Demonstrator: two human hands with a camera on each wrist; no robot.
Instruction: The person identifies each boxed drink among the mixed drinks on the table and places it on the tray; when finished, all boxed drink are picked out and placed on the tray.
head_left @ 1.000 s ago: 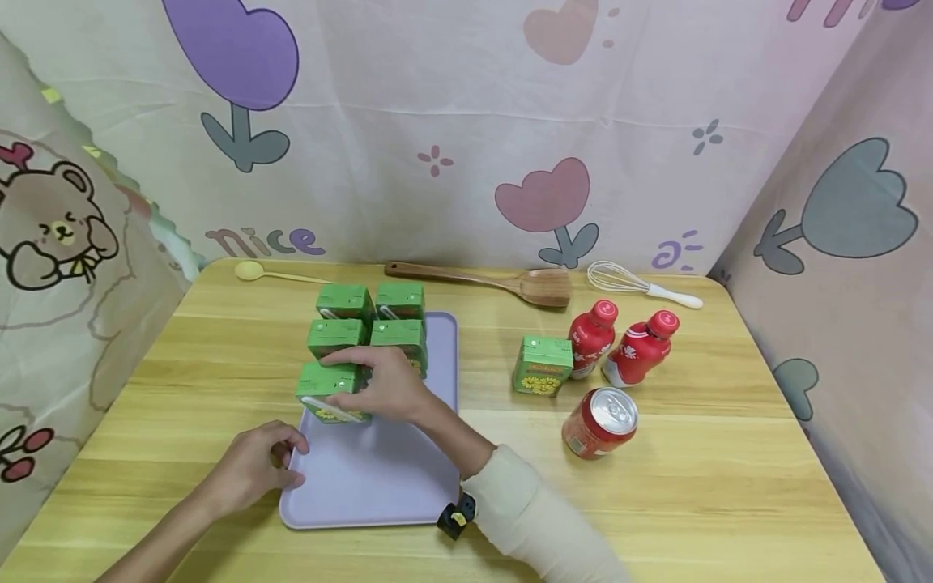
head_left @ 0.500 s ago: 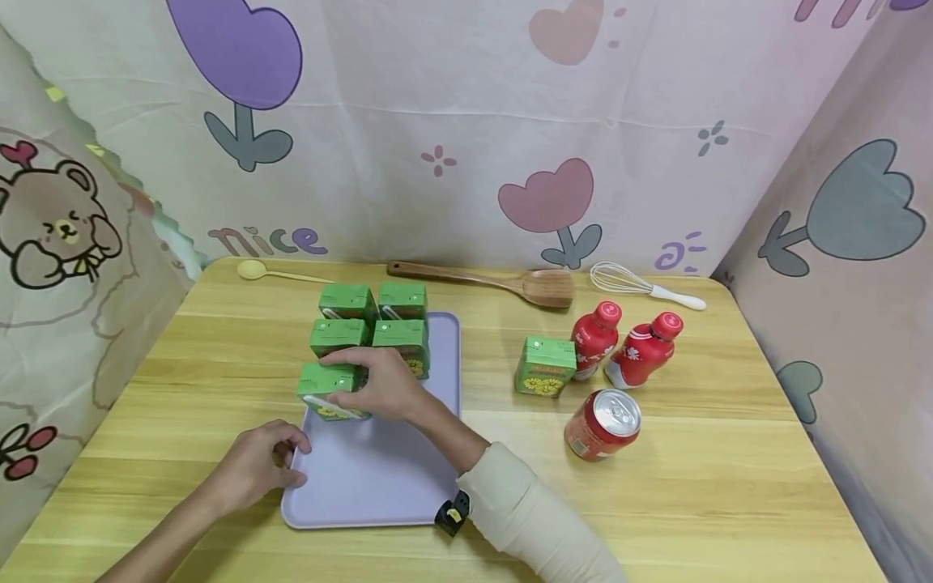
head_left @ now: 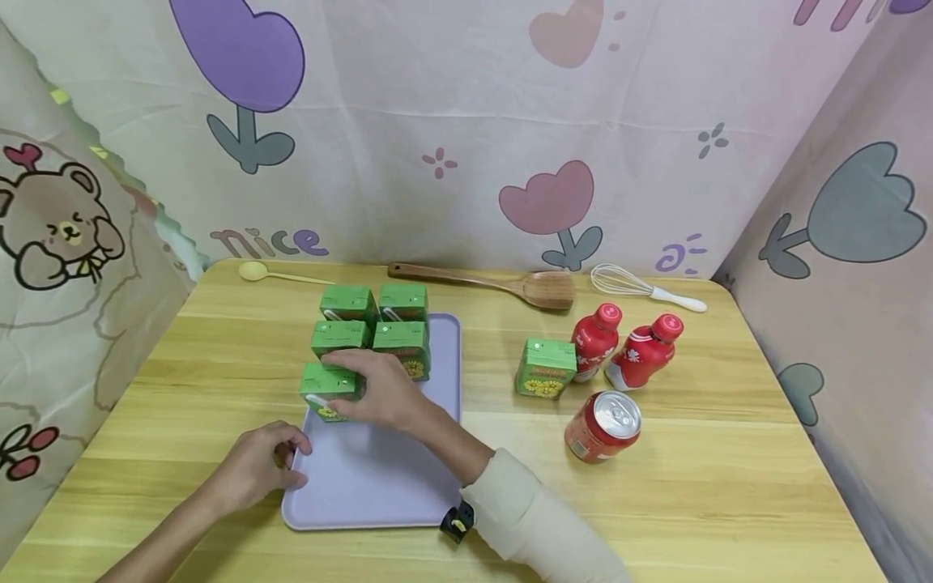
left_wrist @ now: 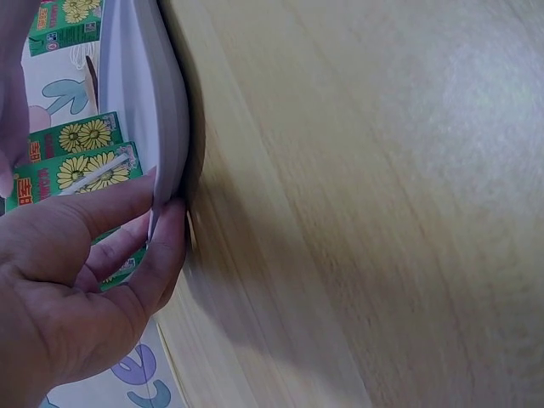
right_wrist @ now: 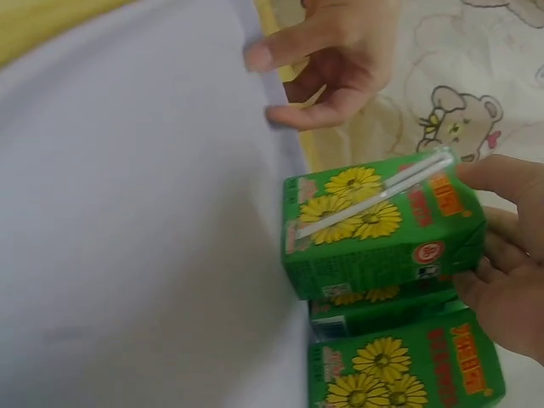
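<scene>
My right hand (head_left: 379, 391) grips a green drink carton (right_wrist: 374, 221) with yellow flowers and a white straw on its side. This carton stands at the left side of a lavender tray (head_left: 379, 478), in front of several matching cartons (head_left: 400, 344) grouped at the tray's far end. The right wrist view shows fingers and thumb at the carton's top end, its base right at the tray surface. My left hand (head_left: 255, 468) pinches the tray's left rim; in the left wrist view its thumb and fingers (left_wrist: 161, 255) meet around that edge.
Right of the tray stand another green carton (head_left: 545, 368), two red bottles (head_left: 594, 340) and a red can (head_left: 601, 427). Along the table's back edge lie a yellow spoon (head_left: 253, 271), a wooden spatula (head_left: 547, 290) and a white whisk (head_left: 678, 298).
My right hand has shifted slightly on the carton and hides more of its straw in the head view. My left hand stays at the tray's rim.
</scene>
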